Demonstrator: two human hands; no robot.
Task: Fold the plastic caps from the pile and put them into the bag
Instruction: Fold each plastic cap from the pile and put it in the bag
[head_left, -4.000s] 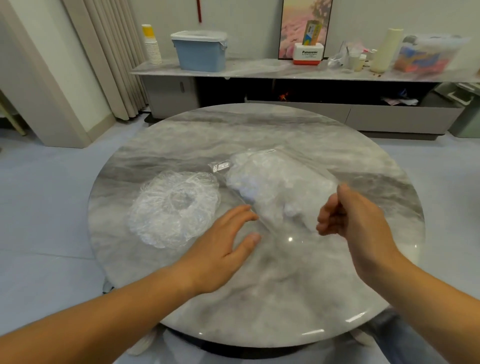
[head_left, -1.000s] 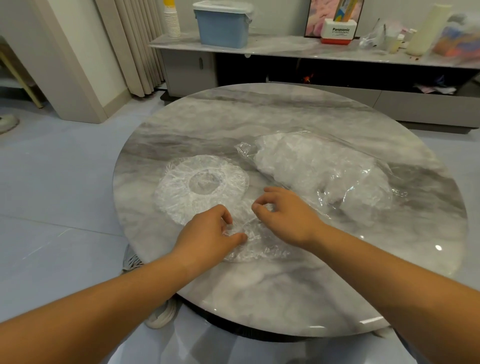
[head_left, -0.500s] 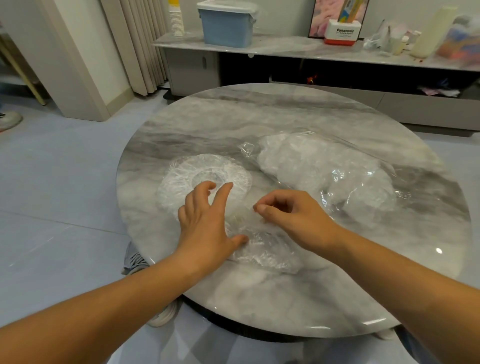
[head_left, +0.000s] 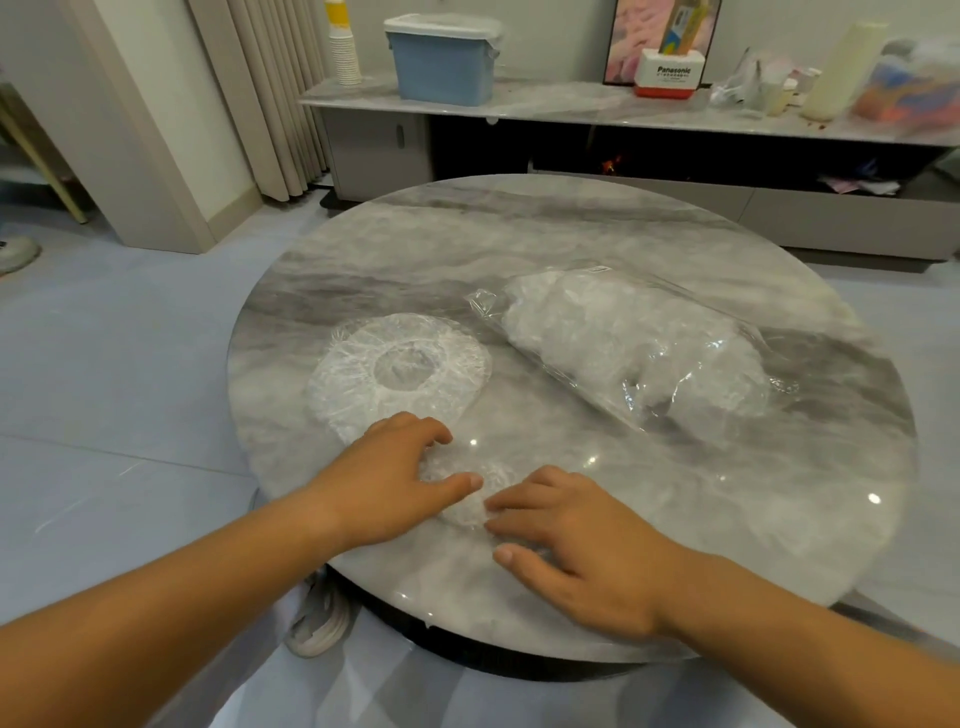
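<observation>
On the round marble table (head_left: 597, 244) a single clear plastic cap (head_left: 475, 496) lies crumpled near the front edge, between my hands. My left hand (head_left: 395, 478) holds its left part, fingers bent over it and the thumb lying on top. From the right, my right hand (head_left: 571, 535) presses on the cap with fairly straight fingers. The pile of caps (head_left: 400, 374) is a flat white ring just beyond my left hand. A clear bag (head_left: 639, 353) stuffed with white caps lies at the middle right, apart from both hands.
Behind the table runs a long low sideboard (head_left: 571, 111) carrying a blue lidded box (head_left: 441, 60), a stack of paper cups (head_left: 344, 49) and other items. A curtain (head_left: 260, 93) hangs at the back left. Grey floor surrounds the table.
Both hands have drawn back toward the table's front edge with the single cap. My left fingers, spread flat half a second ago, now bend over the cap. My right fingers have straightened onto it.
</observation>
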